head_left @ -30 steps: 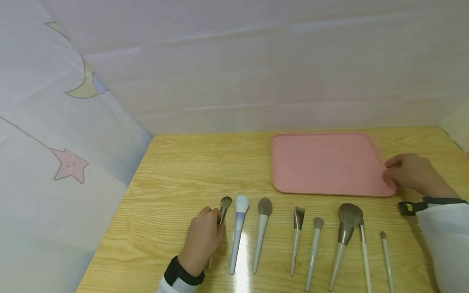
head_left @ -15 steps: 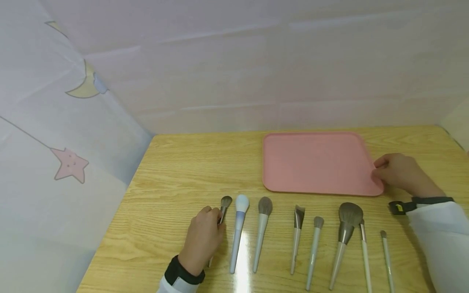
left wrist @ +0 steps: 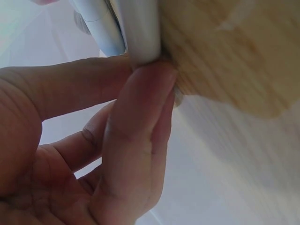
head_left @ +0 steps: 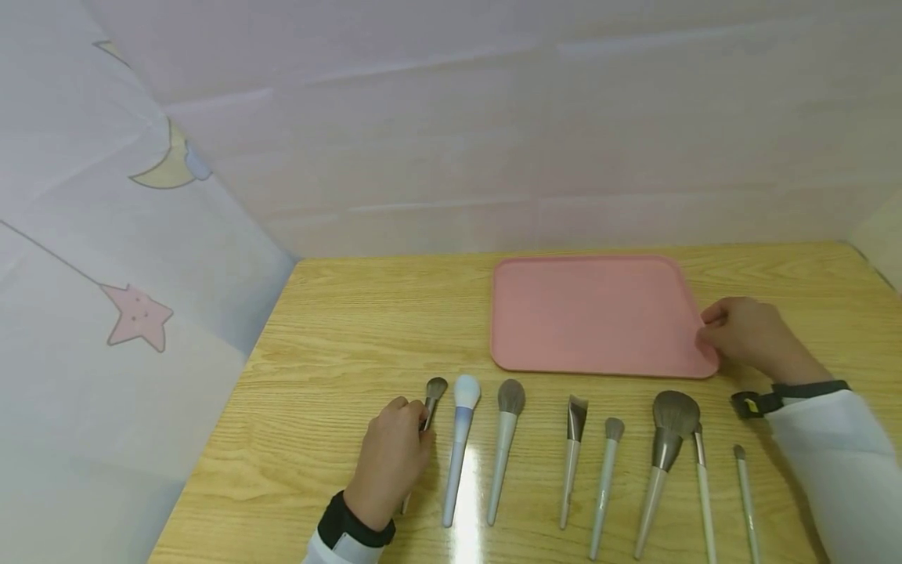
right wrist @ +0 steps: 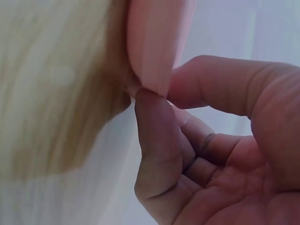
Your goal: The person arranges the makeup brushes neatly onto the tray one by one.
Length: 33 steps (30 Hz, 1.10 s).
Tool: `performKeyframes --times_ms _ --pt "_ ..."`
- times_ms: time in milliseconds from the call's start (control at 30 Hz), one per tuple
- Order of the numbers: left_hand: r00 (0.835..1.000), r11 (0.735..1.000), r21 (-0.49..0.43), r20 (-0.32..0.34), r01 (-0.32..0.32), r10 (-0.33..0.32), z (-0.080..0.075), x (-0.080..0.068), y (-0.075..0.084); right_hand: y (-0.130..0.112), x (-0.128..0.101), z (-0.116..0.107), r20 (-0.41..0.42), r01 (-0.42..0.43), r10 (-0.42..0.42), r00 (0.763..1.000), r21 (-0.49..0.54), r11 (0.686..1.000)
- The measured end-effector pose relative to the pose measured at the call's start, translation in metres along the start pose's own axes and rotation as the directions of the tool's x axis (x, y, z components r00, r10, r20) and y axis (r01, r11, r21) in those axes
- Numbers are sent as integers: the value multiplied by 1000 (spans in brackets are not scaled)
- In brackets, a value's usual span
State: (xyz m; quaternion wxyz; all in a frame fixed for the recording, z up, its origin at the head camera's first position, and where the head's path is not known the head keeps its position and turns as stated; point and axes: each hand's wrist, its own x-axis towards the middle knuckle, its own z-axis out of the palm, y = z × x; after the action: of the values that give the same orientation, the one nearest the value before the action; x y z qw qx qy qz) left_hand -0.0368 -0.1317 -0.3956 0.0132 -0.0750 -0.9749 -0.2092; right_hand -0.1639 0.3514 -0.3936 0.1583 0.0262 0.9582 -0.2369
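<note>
My left hand pinches the leftmost makeup brush, which lies on the wooden table with its dark bristles pointing away; the hand hides much of its handle. In the left wrist view, thumb and fingers meet around a pale handle. At the right, my right hand grips the near right corner of a pink tray, and the right wrist view has the tray's rim between thumb and finger. Just right of the left hand lie a white-and-blue brush and a grey-bristled brush.
Further right along the front lie a slanted brush, a small flat-topped brush, a large fluffy brush, a partly covered thin brush and a slim brush. Behind the table hangs a pale cloth.
The pink tray has slid left along the table, with my right hand moving along at its corner. My left hand and the brushes stay where they were.
</note>
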Motion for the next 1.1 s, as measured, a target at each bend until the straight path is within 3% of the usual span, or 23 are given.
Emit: performKeyframes --times_ms 267,900,1100 --pt "1000 1000 -6 1 -1 1 0 0 0 -9 1 7 -33 48 -47 998 21 999" --pt "1000 1000 -20 3 -1 1 1 2 -2 -25 -2 16 -62 61 -60 996 21 998" --pt "999 999 -11 -37 -31 31 -4 9 -2 -23 -2 17 -74 59 -57 996 21 998"
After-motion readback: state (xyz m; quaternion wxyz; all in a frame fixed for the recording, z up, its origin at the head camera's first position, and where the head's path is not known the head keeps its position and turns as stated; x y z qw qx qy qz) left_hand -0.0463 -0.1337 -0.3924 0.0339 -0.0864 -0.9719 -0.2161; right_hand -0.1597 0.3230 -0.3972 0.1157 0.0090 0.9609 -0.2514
